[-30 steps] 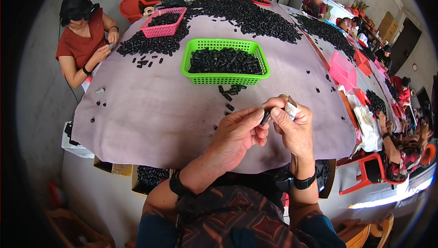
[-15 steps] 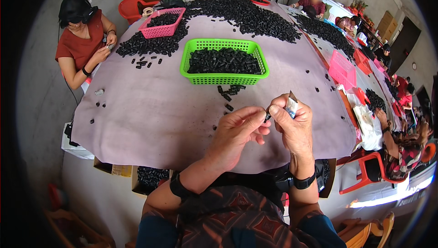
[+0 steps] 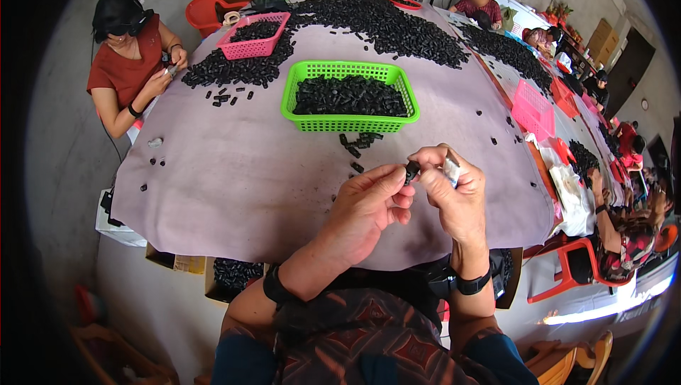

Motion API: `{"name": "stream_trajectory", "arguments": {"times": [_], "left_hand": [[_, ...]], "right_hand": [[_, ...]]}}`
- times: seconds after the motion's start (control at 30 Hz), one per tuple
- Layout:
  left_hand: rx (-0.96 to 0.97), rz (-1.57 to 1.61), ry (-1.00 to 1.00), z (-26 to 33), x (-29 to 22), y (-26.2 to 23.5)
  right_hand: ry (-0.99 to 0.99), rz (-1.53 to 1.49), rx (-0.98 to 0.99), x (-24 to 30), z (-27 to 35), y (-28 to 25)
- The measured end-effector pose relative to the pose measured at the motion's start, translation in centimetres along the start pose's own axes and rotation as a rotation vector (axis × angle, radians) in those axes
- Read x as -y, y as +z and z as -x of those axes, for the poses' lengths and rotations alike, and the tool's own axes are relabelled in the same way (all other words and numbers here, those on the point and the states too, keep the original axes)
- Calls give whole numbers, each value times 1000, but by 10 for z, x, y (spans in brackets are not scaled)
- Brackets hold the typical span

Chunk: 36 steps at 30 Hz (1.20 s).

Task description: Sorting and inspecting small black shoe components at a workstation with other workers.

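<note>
Between the thumb and fingertips of my left hand (image 3: 363, 204) is a small black plastic piece (image 3: 411, 170). Close beside it on the right, my right hand (image 3: 460, 197) is closed around a small knife with a white-and-blue wrapped handle (image 3: 452, 171). Its blade is mostly hidden by my fingers now, and I cannot tell whether it touches the piece. Both hands are raised over the near part of the cloth-covered table (image 3: 234, 193). Beyond them stands a green basket (image 3: 351, 125) full of similar black pieces, with several loose pieces (image 3: 360, 141) just in front of it.
A large heap of black pieces (image 3: 376, 23) covers the table's far side. At the far left a pink basket (image 3: 252, 48) sits amid more pieces. A co-worker in a red top (image 3: 131, 59) works at the left edge. Along the right are another table, baskets and a red stool (image 3: 567, 264).
The black piece now shows more plainly in my left fingertips. My right fingers have shifted over the knife, covering the blade tip that stood up before.
</note>
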<state>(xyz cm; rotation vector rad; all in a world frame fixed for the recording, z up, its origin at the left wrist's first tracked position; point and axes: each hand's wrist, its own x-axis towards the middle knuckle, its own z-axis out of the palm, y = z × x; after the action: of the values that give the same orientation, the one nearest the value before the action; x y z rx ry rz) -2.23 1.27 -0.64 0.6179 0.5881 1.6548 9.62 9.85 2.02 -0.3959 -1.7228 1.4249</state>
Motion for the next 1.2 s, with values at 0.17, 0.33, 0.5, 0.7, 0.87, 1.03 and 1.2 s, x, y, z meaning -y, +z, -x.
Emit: {"name": "stream_trajectory", "arguments": {"times": [0.17, 0.33, 0.5, 0.7, 0.87, 1.03, 1.2], "left_hand": [[12, 51, -15, -1, -2, 0], [-5, 85, -21, 0, -1, 1], [-2, 52, -42, 1, 0, 2], [30, 83, -90, 1, -1, 3], [49, 110, -111, 1, -1, 2], [88, 171, -143, -1, 0, -2], [76, 178, -131, 1, -2, 3]], "right_hand": [[-198, 281, 36, 3, -1, 6], [-182, 265, 6, 1, -1, 2], [-123, 220, -10, 9, 1, 5], [-3, 44, -30, 7, 2, 4], [19, 44, 15, 8, 1, 3], [64, 11, 33, 12, 0, 5], [-79, 151, 59, 3, 0, 3]]}}
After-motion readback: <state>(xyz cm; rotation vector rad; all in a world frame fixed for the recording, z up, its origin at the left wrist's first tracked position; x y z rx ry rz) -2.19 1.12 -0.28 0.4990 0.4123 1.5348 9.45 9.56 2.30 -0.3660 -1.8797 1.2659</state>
